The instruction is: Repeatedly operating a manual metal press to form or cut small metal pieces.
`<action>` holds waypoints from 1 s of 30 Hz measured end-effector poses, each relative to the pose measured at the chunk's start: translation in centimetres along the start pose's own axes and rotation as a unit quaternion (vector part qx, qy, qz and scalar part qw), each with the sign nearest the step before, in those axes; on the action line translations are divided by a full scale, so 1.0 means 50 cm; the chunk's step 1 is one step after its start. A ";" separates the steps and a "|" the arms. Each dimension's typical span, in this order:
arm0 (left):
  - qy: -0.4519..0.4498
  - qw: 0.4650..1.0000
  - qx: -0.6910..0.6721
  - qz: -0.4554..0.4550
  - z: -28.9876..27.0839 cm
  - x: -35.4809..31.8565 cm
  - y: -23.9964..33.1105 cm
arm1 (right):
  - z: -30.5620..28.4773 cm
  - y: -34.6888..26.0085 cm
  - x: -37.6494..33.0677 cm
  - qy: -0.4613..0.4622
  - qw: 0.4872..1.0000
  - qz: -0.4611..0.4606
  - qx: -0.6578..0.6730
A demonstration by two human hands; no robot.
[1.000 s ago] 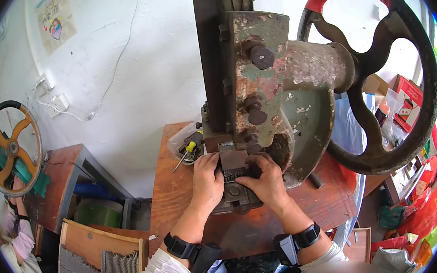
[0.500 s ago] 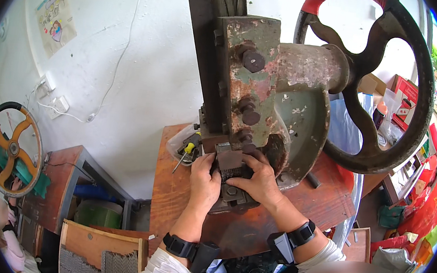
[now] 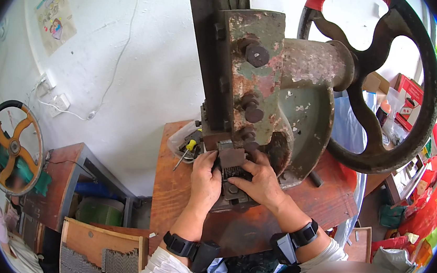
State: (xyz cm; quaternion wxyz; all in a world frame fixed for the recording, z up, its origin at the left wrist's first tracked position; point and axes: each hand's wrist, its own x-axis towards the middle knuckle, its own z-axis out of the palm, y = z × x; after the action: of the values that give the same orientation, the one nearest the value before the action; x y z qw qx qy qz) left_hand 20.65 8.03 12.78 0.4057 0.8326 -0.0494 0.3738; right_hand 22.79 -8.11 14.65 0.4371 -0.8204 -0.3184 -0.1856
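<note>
The left hand and right hand pinched the brown plate, slightly tilted since earlier, at the press's six o'clock: seemingly adjustment.

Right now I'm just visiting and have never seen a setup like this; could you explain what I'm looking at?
Certainly. There's no robot here: a camera on a person's head looks down at their own bare hands, and its wide lens bends straight edges. The big worn machine, which looks like a manual press, has a large handwheel and stands on a wooden table. The left hand and right hand have their fingers at opposite edges of a flat brown piece, above a dark metal block; how firmly they grip it, I can't tell. Left of the machine sits a plastic tub with a yellow-handled screwdriver.
</note>
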 end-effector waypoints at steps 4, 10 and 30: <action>-0.002 1.000 -0.004 0.012 -0.004 0.001 -0.001 | -0.004 -0.016 0.001 -0.014 0.998 -0.026 -0.056; -0.013 0.999 0.027 0.037 -0.003 0.005 0.009 | -0.019 -0.026 -0.002 -0.009 0.996 -0.060 -0.066; -0.025 0.999 0.026 0.026 -0.003 -0.003 0.007 | -0.013 -0.024 0.007 0.006 0.997 0.064 -0.030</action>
State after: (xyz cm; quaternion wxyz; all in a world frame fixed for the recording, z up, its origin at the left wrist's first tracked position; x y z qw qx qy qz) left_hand 20.33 7.84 12.96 0.3724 0.8506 -0.0712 0.3644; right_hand 22.19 -8.02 15.93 0.4254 -0.8507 -0.2568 -0.1715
